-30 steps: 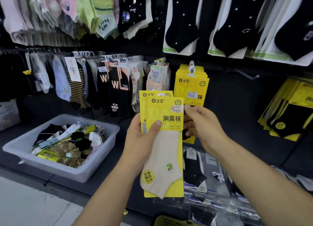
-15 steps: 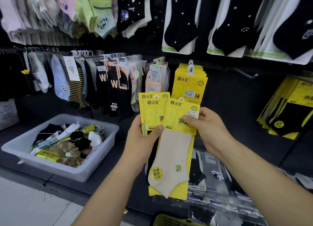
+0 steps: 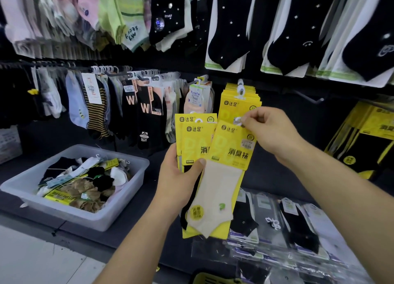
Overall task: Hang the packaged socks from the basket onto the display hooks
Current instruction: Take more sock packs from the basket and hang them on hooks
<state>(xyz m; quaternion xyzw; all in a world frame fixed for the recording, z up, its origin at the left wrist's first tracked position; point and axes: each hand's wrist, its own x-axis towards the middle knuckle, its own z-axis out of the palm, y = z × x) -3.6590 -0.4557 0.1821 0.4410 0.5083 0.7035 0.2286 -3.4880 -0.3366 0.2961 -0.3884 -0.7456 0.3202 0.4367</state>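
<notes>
Through the head camera, the person stands close to the sock wall. The left hand [image 3: 181, 177] grips a small fan of yellow-carded packs [image 3: 193, 138] from below, with the thumb laid across the front one. The right hand [image 3: 270, 132] pinches the white hanger tab [image 3: 237, 121] at the top of the front pack [image 3: 228, 173], a beige sock on a yellow card that is tilted out of the fan. That pack sits just below the hung stack [image 3: 236, 104] of matching cards on the display hook [image 3: 240, 82] and is not yet on it. The basket [image 3: 89, 218], a pale tub holding more socks, stands toward the left end of the dark ledge [image 3: 149, 239].

To my eye the step is freeing one pack and raising it to the hook. If the left thumb keeps pressing while the right hand lifts, the tab could slip out of that thin pinch or bend. The hook looks crowded, so a missed thread would drop the pack onto the bagged socks [image 3: 298, 219] lying at the ledge's right end. Loosening the left grip too far could spill the rest of the fan.
</notes>
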